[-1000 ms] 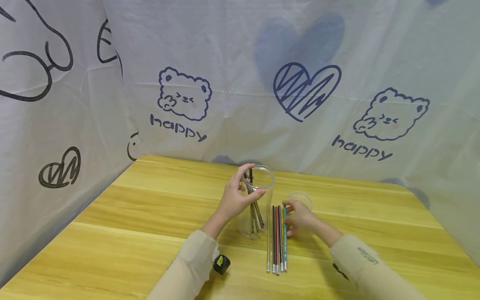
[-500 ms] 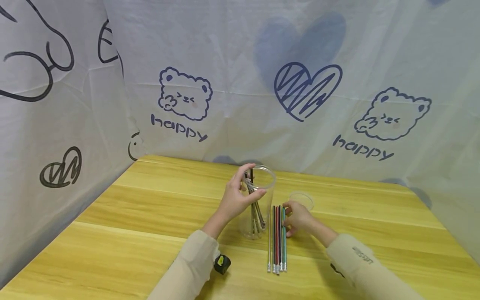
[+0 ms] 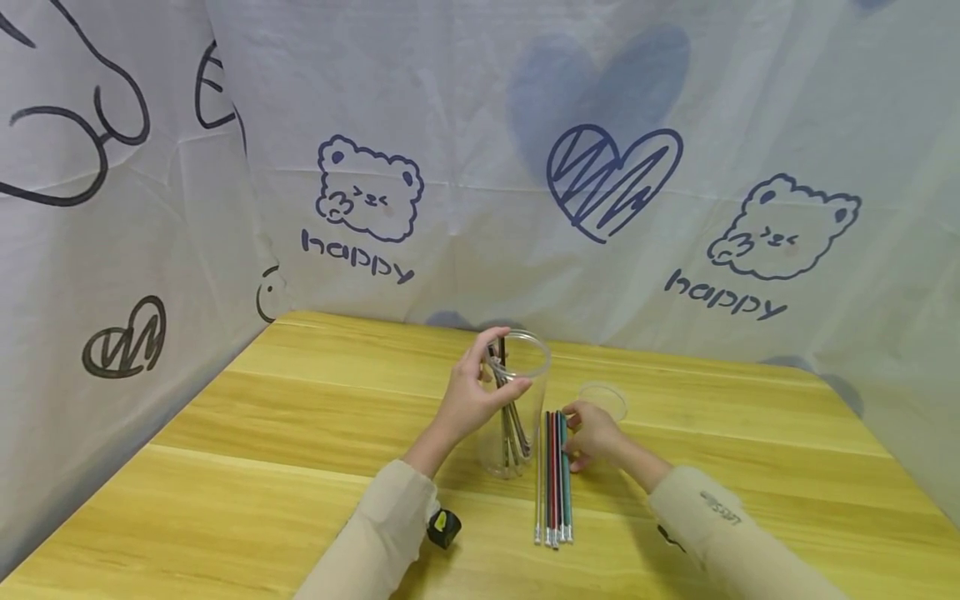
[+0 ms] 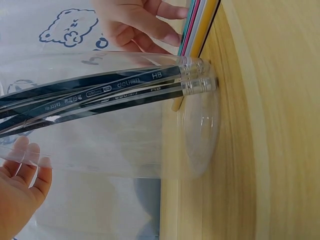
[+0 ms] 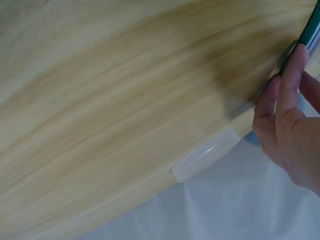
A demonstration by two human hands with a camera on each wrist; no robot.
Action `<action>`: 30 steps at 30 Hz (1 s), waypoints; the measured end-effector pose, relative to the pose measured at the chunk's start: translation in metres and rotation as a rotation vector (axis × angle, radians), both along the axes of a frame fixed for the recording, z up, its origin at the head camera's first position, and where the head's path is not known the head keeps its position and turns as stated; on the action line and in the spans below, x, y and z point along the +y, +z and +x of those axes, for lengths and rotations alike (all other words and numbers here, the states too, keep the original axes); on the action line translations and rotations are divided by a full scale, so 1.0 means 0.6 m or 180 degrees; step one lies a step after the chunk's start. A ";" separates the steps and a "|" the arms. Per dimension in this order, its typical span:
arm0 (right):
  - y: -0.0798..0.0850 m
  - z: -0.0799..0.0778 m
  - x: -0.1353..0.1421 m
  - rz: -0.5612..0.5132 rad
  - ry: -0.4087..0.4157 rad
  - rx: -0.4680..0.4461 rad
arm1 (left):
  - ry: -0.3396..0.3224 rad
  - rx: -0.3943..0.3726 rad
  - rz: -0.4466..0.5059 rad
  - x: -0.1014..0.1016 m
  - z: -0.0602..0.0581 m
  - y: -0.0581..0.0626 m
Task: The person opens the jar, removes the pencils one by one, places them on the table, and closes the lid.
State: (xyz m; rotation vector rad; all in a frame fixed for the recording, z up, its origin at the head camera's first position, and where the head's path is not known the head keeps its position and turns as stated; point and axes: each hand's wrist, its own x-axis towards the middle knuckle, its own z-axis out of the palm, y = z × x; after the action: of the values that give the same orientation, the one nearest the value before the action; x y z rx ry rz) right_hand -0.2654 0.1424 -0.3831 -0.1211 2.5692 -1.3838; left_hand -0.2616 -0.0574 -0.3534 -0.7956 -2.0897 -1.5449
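Observation:
My left hand grips a tall clear plastic jar near its rim, thumb and fingers on either side. Inside, several dark pencils lean with their silver-capped ends at the bottom; "HB" shows on them in the left wrist view. Right of the jar lies a row of pencils in black, red, dark blue and other colours. The teal pencil forms the row's right edge. My right hand touches that side with its fingertips, fairly straight in the right wrist view.
A clear round lid lies behind my right hand on the wooden table. A white cloth with bear and heart drawings hangs along the back edge. A small black device sits at my left sleeve.
The teal pencil has slid slightly left, up against the rest of the row, with my right hand moving along. My left hand and the jar stay in place.

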 end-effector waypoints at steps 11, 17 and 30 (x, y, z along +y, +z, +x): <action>0.040 -0.013 0.026 -0.0063 0.0301 0.0055 | -0.0068 0.0002 0.0007 -0.002 -0.001 -0.001; 0.059 -0.019 0.033 -0.0268 0.0378 0.0024 | -0.0084 -0.0065 -0.0011 -0.002 0.002 0.000; 0.131 -0.012 0.030 -0.0647 0.0270 0.0548 | -0.0060 -0.0057 0.0005 -0.002 0.002 0.000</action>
State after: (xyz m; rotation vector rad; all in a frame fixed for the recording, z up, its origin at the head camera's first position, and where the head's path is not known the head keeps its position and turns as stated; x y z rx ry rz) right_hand -0.2727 0.1605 -0.3045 -0.3940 2.5150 -1.6650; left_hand -0.2604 -0.0587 -0.3534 -0.8061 -2.0992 -1.5687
